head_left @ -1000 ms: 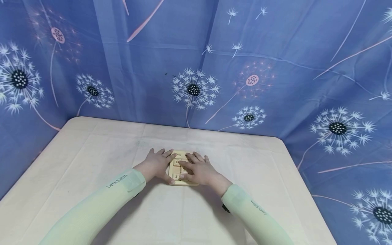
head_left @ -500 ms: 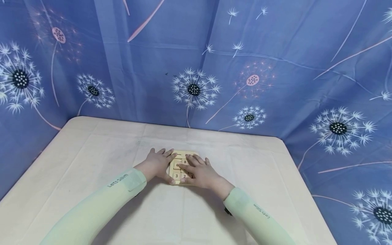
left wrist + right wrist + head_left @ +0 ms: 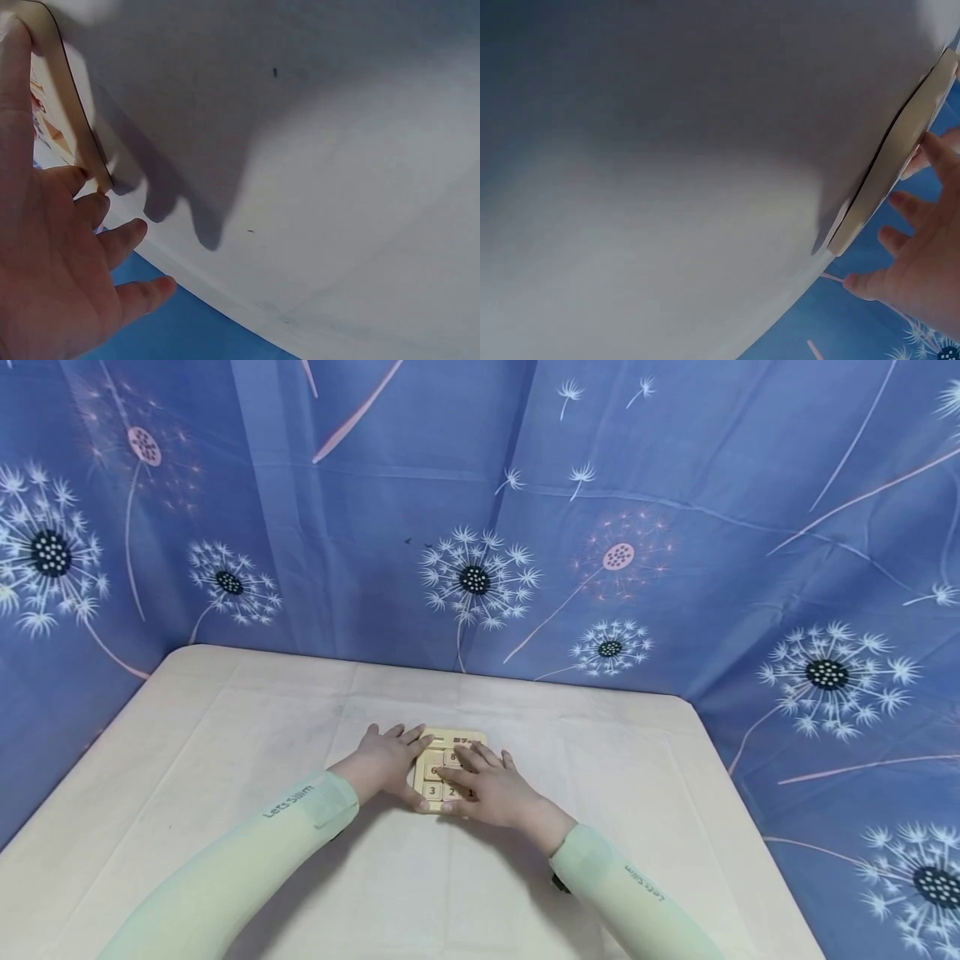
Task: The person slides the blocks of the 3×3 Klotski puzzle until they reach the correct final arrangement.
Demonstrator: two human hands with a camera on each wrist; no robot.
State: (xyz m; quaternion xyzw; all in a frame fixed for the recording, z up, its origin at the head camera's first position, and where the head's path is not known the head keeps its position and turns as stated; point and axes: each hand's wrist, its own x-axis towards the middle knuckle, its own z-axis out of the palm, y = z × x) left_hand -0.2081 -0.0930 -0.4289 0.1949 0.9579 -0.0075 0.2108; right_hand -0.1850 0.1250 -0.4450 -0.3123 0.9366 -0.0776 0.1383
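Observation:
A pale yellow sliding number puzzle (image 3: 444, 732) lies on the table, seen edge-on in the left wrist view as a wooden frame (image 3: 66, 101). My left hand (image 3: 381, 763) spreads along its left side, thumb at the near corner and index finger at the far part of the frame. Over the right half reaches my right hand (image 3: 495, 783), index fingertip at the 6 tile (image 3: 432, 771) and thumb by the near edge. The 3 tile (image 3: 432, 792), 2 tile (image 3: 452, 792) and 8 tile (image 3: 452, 757) show; a gap lies beyond the 6. The right hand hides other tiles.
A pale cover lies over the table (image 3: 300, 702). Blue curtains (image 3: 360, 568) with a dandelion print stand behind it and at both sides. Light green sleeves (image 3: 232, 860) cover both forearms.
The 6 tile has slid toward me, leaving a gap at the far left. The 8 and 2 tiles have come into view. My right thumb has moved to the near edge; my left hand keeps its place.

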